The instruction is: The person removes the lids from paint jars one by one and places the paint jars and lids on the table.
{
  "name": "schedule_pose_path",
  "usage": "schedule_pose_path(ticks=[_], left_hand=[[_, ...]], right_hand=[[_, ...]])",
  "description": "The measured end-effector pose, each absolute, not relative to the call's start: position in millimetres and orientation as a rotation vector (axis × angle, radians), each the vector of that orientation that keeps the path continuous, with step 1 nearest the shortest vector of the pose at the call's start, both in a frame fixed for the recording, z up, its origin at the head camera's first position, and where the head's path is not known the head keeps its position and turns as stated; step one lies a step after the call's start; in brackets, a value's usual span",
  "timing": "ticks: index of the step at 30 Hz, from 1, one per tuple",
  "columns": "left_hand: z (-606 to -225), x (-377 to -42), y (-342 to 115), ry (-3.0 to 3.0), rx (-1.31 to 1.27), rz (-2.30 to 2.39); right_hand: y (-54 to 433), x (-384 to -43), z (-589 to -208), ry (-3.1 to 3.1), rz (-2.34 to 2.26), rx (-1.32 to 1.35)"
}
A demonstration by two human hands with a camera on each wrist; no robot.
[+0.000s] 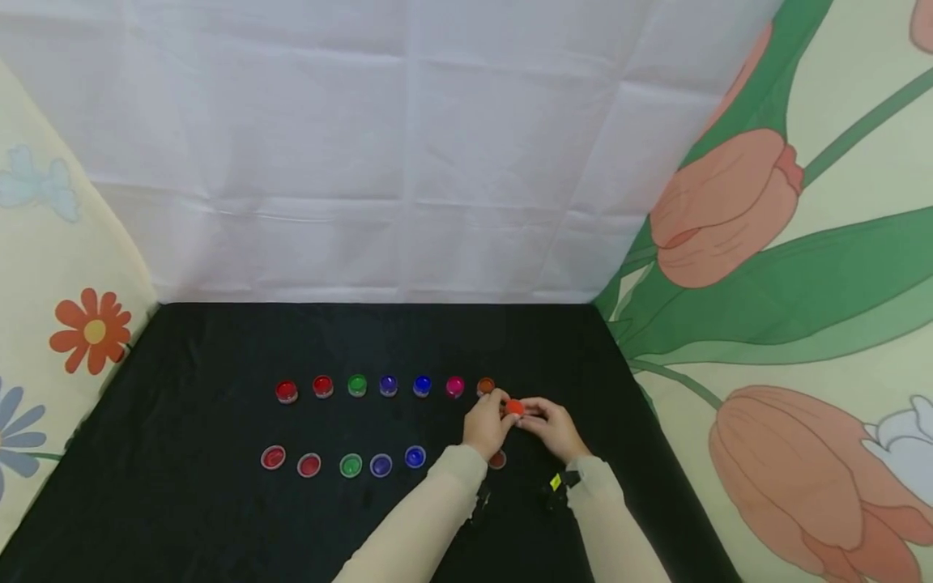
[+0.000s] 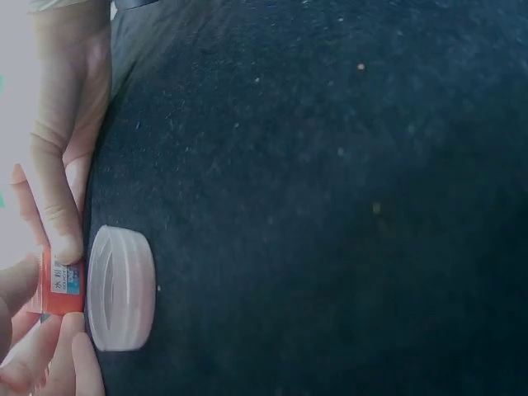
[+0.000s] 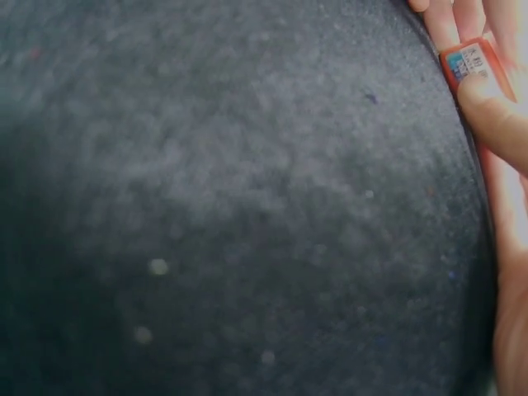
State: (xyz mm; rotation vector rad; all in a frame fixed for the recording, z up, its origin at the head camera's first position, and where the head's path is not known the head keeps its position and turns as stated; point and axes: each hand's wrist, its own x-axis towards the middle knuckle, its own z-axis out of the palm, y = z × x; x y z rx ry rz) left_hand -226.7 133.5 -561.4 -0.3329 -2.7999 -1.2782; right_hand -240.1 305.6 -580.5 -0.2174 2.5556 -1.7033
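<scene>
A small orange-red paint pot point(image 1: 515, 406) with a printed label is held between both hands above the black cloth. My left hand point(image 1: 484, 425) pinches it from the left with thumb and fingers. From the right, the fingertips of my right hand point(image 1: 555, 429) grip the same pot. The label on the paint pot point(image 2: 64, 279) shows in the left wrist view, and again on the paint pot point(image 3: 477, 66) in the right wrist view. Close beside it in the left wrist view is a translucent round lid point(image 2: 122, 289). Just beyond my left hand stands an open brown-orange pot point(image 1: 485, 386).
Open paint pots form a back row: red ones point(image 1: 287, 392), a green one point(image 1: 357, 385), purple, blue and a pink one point(image 1: 455, 387). Nearer lies a row of matching lids, including a green lid point(image 1: 351, 465) and a brownish-red lid point(image 1: 498, 460) partly behind my left hand. A white cloth point(image 1: 408, 162) hangs behind.
</scene>
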Motion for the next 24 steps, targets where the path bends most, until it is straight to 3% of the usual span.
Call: schedule_pose_path(ticks=[9, 24], left_hand=[[-561, -230, 128, -2.839, -0.396, -1.323], [-565, -231, 127, -2.844, -0.427, -1.298]], right_hand=[[297, -229, -554, 2.527, -1.688, -0.244], [305, -240, -582, 2.542, -1.717, -0.199]])
